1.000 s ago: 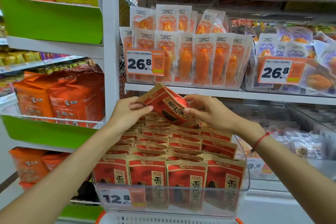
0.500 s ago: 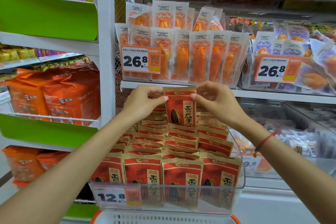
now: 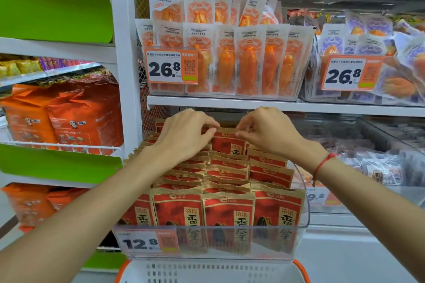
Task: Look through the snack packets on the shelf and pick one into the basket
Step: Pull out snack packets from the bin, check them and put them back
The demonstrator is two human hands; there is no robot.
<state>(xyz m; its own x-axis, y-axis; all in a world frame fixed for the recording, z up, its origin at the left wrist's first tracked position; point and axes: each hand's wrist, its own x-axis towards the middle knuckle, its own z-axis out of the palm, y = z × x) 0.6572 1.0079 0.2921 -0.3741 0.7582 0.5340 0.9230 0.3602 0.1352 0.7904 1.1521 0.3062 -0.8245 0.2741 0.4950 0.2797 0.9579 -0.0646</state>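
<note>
A red-and-tan sunflower seed packet [image 3: 226, 143] stands upright at the back of the clear shelf bin [image 3: 301, 218], sunk among several rows of identical packets [image 3: 227, 211]. My left hand [image 3: 186, 135] pinches its top left corner and my right hand [image 3: 269, 132] pinches its top right corner. Only the packet's top half shows above the rows in front. The white basket with an orange rim [image 3: 301, 269] sits at the bottom edge, right under the bin.
A white shelf [image 3: 276, 105] just above my hands carries bins of orange snack packs [image 3: 248, 62] with 26.8 price tags. A white upright post [image 3: 125, 53] stands left, with orange bags [image 3: 76, 112] beyond. Another clear bin [image 3: 379, 163] lies to the right.
The packet was tilted and raised a second ago, then held upright above the stack. Now both hands have lowered it into the back row of the bin.
</note>
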